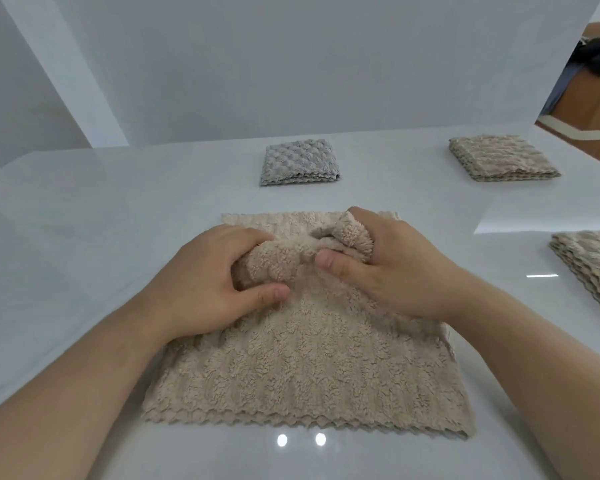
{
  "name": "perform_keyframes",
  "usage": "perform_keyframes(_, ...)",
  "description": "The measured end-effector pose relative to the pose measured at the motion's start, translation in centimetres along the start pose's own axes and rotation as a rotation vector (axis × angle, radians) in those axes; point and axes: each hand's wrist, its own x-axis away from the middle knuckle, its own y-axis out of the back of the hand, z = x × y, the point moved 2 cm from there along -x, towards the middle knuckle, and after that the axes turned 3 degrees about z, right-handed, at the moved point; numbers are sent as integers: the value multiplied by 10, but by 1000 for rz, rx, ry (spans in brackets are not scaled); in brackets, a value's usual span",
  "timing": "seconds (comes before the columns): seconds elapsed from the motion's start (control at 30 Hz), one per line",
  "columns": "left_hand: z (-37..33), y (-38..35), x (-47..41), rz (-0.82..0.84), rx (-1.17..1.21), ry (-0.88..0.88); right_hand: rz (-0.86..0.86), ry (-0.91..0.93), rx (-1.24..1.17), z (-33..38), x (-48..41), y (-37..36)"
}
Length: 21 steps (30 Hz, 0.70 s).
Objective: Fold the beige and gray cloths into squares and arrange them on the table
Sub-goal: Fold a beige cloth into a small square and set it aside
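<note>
While the beige cloth point(305, 358) lies mid-bench point(84, 237), left hand point(208, 282) and right hand point(388, 268) fingers are clenched on its bunched middle. Soft, light, floppy. Better gripped at corners.

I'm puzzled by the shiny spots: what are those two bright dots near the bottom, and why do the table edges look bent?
Head view: the dots are lamp glare on the glossy table; the wide-angle lens bends the edges; the beige cloth stays sharp.
</note>
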Motion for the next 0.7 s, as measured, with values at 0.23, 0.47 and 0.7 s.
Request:
perform_keyframes(0.23,0,-1,1,26,20,-46,276,-97,293,1,4,5)
perform_keyframes(0.47,-8,5,1,-44,297,-27,233,-95,-231,-2,3,9)
perform_keyframes(0.7,-14,9,7,293,857,72,363,-180,-464,1,6,3)
